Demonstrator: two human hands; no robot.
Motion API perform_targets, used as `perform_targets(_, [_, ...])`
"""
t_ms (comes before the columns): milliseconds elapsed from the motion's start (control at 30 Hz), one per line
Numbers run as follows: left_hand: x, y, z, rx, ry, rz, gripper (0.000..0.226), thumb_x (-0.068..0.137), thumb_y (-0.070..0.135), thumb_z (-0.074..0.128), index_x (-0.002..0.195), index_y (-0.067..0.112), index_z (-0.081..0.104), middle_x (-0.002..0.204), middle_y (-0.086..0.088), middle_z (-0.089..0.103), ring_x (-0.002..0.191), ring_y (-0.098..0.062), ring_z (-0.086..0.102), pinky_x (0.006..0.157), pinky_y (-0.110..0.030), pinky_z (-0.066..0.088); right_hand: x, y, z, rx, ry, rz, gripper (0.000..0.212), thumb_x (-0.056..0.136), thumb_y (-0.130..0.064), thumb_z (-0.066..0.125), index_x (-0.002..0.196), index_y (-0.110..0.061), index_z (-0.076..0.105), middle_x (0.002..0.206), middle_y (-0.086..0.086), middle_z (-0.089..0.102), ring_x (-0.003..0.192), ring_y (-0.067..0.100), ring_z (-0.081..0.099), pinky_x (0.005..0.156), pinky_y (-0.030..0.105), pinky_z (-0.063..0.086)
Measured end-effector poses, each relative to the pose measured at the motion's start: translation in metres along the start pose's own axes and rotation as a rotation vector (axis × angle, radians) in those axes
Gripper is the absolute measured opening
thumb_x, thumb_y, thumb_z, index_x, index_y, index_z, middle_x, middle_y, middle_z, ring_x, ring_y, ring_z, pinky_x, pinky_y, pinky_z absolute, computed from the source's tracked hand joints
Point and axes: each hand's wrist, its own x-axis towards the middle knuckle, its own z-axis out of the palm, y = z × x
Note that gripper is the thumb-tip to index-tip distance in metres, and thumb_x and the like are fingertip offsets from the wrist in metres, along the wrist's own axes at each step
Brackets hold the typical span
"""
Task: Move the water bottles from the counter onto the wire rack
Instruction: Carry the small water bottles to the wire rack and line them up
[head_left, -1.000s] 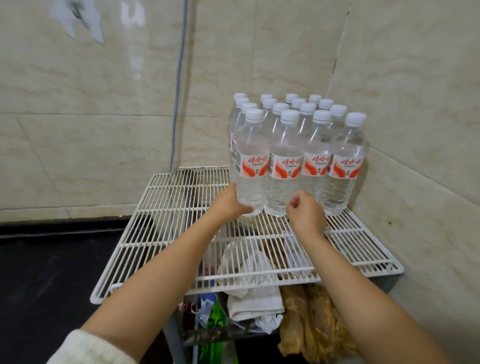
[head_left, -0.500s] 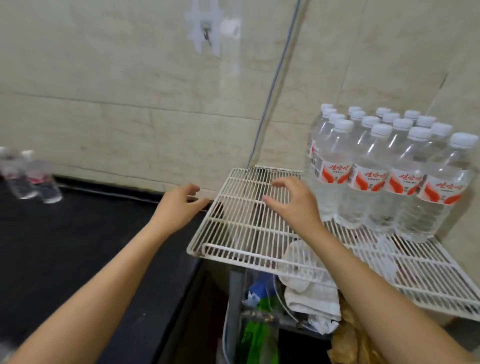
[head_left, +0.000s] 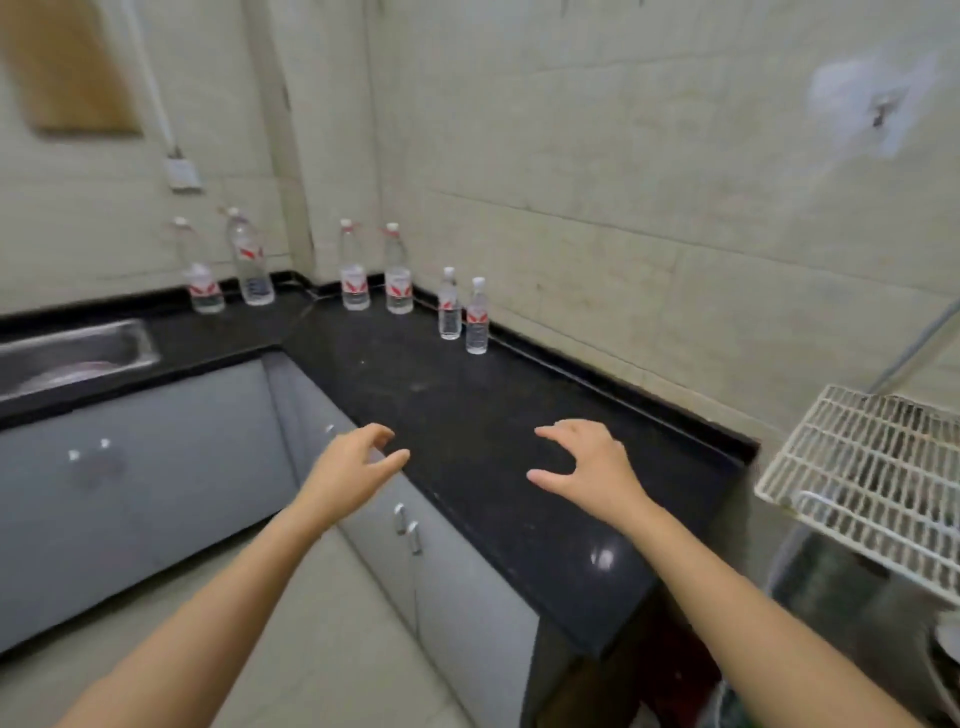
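Observation:
Several clear water bottles with red-and-white labels stand along the back of the black counter (head_left: 467, 415): a near pair (head_left: 477, 317), a middle pair (head_left: 355, 273) and a far pair (head_left: 252, 260) by the corner. My left hand (head_left: 348, 467) hovers over the counter's front edge, fingers loosely spread and empty. Over the counter to its right floats my right hand (head_left: 587, 467), also empty with fingers spread. Both are well short of the bottles. The white wire rack (head_left: 872, 467) shows at the right edge; the bottles on it are out of view.
A steel sink (head_left: 78, 353) is set in the counter at the left. Grey cabinet doors (head_left: 156, 467) with small handles run below the counter. A tiled wall rises behind, with a wall switch (head_left: 182, 174) above the far bottles.
My view has swung left from the rack to the counter. Both hands left the rack and its bottles and now reach out empty over the counter.

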Motion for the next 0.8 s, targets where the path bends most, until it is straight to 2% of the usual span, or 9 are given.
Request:
perform_targets(167, [-0.052, -0.098, -0.077, 0.008, 0.151, -0.154, 0.039, 0.090, 0.031, 0.057, 0.120, 0.008, 0.057, 0.125, -0.008, 0.061, 0.118, -0.022, 0.053, 0.096, -0.029, 0.038, 0.012, -0.097, 0.071, 0.028, -0.130, -0.106, 0.056, 0.081, -0.046, 0.062, 0.133, -0.032, 0.046, 0.139, -0.003, 0.042, 0.133, 0.013, 0.028, 0.106, 0.035, 0.023])
perform_targets(267, [-0.085, -0.141, -0.108, -0.003, 0.207, -0.239, 0.039, 0.091, 0.032, 0.055, 0.121, 0.008, 0.056, 0.124, -0.008, 0.060, 0.118, -0.021, 0.053, 0.093, -0.027, 0.037, 0.018, -0.139, 0.100, -0.037, -0.218, -0.175, 0.057, 0.082, -0.048, 0.061, 0.134, -0.031, 0.045, 0.142, -0.001, 0.038, 0.135, 0.016, 0.027, 0.107, 0.035, 0.023])
perform_targets(433, [-0.118, -0.195, -0.146, -0.015, 0.325, -0.364, 0.040, 0.091, 0.034, 0.054, 0.122, 0.009, 0.056, 0.125, -0.007, 0.060, 0.119, -0.022, 0.051, 0.097, -0.032, 0.038, 0.055, -0.200, 0.118, -0.094, -0.224, -0.294, 0.057, 0.083, -0.048, 0.059, 0.135, -0.030, 0.044, 0.148, 0.002, 0.031, 0.138, 0.018, 0.022, 0.109, 0.039, 0.021])
perform_targets(633, [-0.112, -0.224, -0.161, 0.025, 0.347, -0.411, 0.043, 0.091, 0.036, 0.053, 0.125, 0.009, 0.053, 0.128, -0.007, 0.058, 0.120, -0.021, 0.051, 0.098, -0.031, 0.038, 0.091, -0.226, 0.148, -0.128, -0.263, -0.363, 0.061, 0.084, -0.049, 0.057, 0.139, -0.032, 0.036, 0.149, 0.004, 0.030, 0.139, 0.019, 0.021, 0.110, 0.040, 0.022])
perform_targets(800, [-0.058, -0.237, -0.167, 0.059, 0.337, -0.381, 0.044, 0.091, 0.037, 0.053, 0.127, 0.011, 0.052, 0.130, -0.006, 0.056, 0.122, -0.020, 0.050, 0.099, -0.029, 0.037, 0.145, -0.219, 0.170, -0.094, -0.267, -0.352, 0.064, 0.084, -0.049, 0.058, 0.140, -0.030, 0.034, 0.148, 0.004, 0.030, 0.139, 0.019, 0.022, 0.109, 0.041, 0.023])
